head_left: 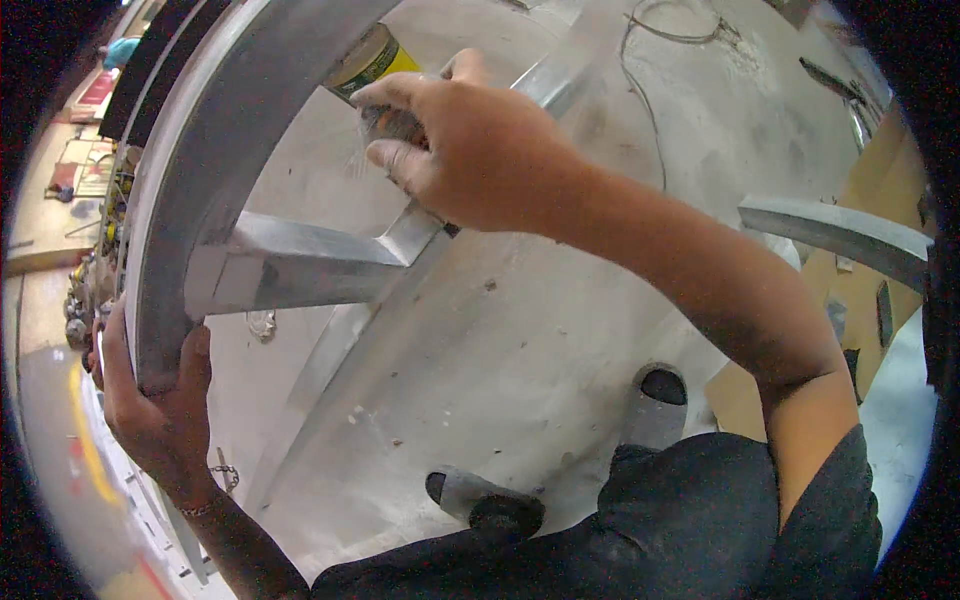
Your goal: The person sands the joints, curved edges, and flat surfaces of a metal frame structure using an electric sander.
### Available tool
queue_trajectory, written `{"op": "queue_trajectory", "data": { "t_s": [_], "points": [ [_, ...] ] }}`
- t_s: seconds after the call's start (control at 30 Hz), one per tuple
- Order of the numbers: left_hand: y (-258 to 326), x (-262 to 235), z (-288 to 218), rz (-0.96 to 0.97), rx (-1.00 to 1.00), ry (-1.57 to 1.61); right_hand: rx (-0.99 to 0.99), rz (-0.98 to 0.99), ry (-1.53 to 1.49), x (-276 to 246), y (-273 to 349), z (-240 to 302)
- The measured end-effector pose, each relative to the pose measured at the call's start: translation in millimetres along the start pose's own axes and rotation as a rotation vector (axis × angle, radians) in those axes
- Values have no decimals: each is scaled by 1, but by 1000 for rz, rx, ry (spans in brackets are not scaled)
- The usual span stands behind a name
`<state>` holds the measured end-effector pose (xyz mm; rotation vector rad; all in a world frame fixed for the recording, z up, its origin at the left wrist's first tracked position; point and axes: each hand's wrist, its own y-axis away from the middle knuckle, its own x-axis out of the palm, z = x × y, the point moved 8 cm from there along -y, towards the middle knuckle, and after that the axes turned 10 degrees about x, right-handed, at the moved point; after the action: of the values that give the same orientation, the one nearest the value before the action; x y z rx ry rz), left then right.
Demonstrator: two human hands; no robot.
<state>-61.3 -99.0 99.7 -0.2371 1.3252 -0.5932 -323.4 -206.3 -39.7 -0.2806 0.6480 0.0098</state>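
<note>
At the far left, your left hand (150, 400) is wrapped firmly around the outer rail of a bare aluminium frame (200, 150), steadying it upright over the grey concrete floor (520, 340). Toward the middle, a cross-bar (300, 262) meets a diagonal bar at a joint. Your right hand (470, 150) is closed on a small dark object pressed there; what it is cannot be told. Behind it stands a yellow-labelled can (375, 60). The joint looks mid-work, not finished.
</note>
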Motion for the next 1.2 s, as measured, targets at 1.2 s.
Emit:
{"op": "queue_trajectory", "data": {
  "t_s": [1.2],
  "points": [
    [7,2,7,24,-32,48,-75,245,198,-1,-15,-16]
  ]
}}
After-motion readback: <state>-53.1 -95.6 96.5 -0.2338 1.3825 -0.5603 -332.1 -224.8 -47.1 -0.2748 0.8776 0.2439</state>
